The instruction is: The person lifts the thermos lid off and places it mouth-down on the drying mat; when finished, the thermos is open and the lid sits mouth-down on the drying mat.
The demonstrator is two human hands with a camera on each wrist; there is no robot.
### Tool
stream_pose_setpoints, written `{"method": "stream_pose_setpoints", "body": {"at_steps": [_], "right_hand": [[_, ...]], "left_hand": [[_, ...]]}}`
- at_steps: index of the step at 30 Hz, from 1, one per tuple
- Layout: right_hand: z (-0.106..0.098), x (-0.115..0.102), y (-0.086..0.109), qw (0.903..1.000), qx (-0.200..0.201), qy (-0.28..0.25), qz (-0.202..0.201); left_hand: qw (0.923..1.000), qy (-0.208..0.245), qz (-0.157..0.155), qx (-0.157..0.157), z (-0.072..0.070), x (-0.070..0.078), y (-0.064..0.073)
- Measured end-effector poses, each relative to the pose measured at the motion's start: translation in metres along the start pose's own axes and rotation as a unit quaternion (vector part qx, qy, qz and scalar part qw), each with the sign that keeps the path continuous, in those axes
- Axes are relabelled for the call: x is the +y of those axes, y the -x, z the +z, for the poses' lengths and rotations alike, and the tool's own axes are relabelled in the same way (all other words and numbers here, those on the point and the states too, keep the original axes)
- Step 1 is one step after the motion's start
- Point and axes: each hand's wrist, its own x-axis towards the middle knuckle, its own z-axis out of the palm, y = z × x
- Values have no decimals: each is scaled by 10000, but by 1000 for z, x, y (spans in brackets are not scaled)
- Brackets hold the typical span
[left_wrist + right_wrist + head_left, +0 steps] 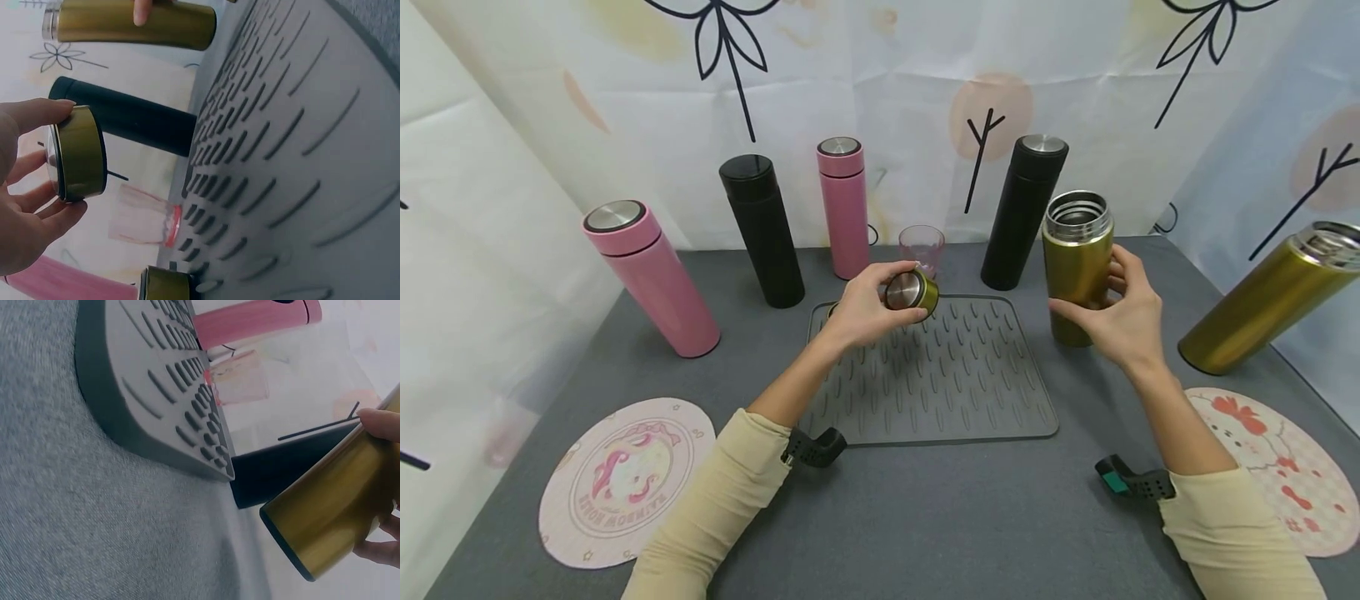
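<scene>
Over the drying mat (940,417), my left hand (868,310) pinches a gold thermos lid (922,293) by its rim, its steel top facing me in the head view. My right hand (1116,308) grips a lidless gold thermos (1078,271) round its body, fingers behind and thumb in front; its steel mouth shows. A second gold lid (165,284) sits on the mat, mostly hidden behind my left hand in the head view. Another lidless gold thermos (1262,300) stands to the right of my right hand.
Pink thermoses (651,279) (844,212) and black ones (763,233) (1022,217) stand along the back and left. A small pink-tinted glass (922,242) is behind the mat. Round patterned placemats lie at left (568,517) and right (1318,521). Printed fabric (880,83) hangs behind.
</scene>
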Motion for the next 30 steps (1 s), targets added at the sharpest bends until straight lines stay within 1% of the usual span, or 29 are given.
{"method": "stream_pose_setpoints", "body": {"at_steps": [7, 11, 14, 18, 24, 30], "right_hand": [[-2, 6, -5, 9993, 130, -132, 332], [-5, 10, -7, 9981, 211, -195, 542], [-7, 14, -9, 9970, 191, -212, 724], [-9, 21, -11, 9950, 178, -219, 959], [-10, 29, -15, 9921, 334, -206, 1191], [-15, 42, -18, 9864, 406, -170, 1586]], "left_hand": [[9989, -291, -15, -367, -1, -8, -9], [9971, -440, -20, -617, 0, -11, -16], [9954, -565, -31, -776, 2, -14, -21], [9929, -718, -90, -941, 4, -18, -25], [9901, -842, -234, -1102, 9, -24, -31], [9825, -1116, -396, -1440, 15, -26, -37]]}}
